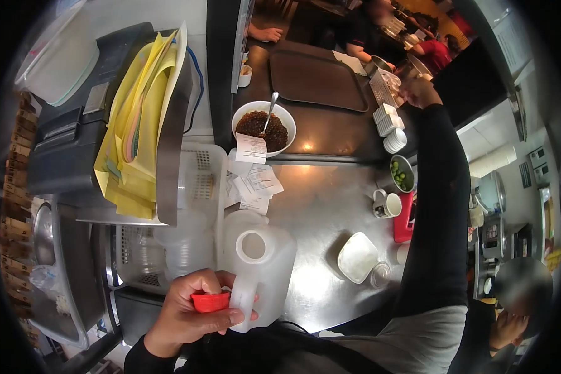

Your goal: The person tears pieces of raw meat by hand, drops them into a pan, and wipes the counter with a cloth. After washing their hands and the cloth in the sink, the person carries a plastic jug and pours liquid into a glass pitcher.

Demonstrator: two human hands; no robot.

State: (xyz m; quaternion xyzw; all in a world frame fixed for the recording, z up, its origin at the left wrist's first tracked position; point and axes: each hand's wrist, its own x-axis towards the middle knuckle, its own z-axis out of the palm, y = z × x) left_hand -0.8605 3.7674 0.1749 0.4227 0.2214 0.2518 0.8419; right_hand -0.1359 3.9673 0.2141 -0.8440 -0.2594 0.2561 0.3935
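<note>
At the bottom, my left hand (196, 308) is closed, with a red cap (210, 302) between thumb and fingers. The same hand grips the handle of a translucent white plastic jug (274, 274), whose round mouth is uncapped and faces up. My right arm stretches far forward in a black sleeve. At its end, my right hand (422, 93) reaches into a perforated metal basket (382, 89) of small pale items. The fingers curl down among them; what they grip is hidden. Stacked small white cups (394, 137) stand just nearer than the basket.
A white bowl (238, 118) of dark brown balls with a spoon stands by paper slips (258, 187). Behind it lies a brown tray (318, 81). A mug (386, 204), a bowl of green limes (402, 174) and a square white dish (357, 257) are on the counter. Other people are nearby.
</note>
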